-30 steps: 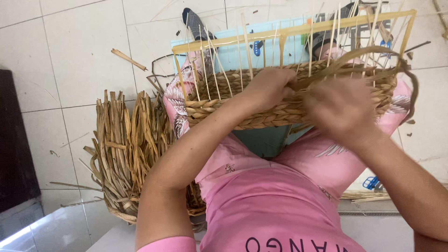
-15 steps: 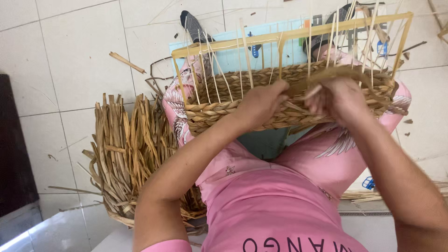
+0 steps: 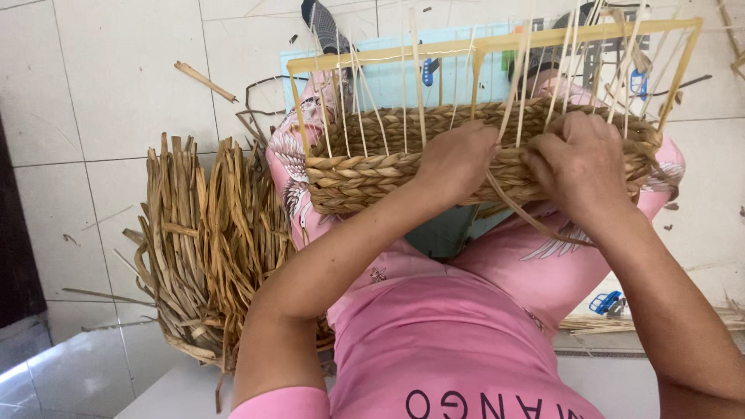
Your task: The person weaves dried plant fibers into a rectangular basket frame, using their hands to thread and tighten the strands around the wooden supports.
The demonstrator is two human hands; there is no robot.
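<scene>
The person sits with a half-woven basket resting across their lap, its braided straw wall facing them and thin upright stakes rising from it to a rectangular wooden frame at the top. The left hand lies against the near wall of the basket, fingers curled together over the top edge of the weave; the fingertips are hidden, so I cannot tell what they pinch. The right hand presses on the wall just beside it, fingers bent and close together, knuckles up. A loose flat strand runs down from between the two hands and trails across the pink trousers. To the person's left, on the pale tiled floor, sits a heap of dried straw strips, touching the knee. A short stick lies on the tiles beyond it.
</scene>
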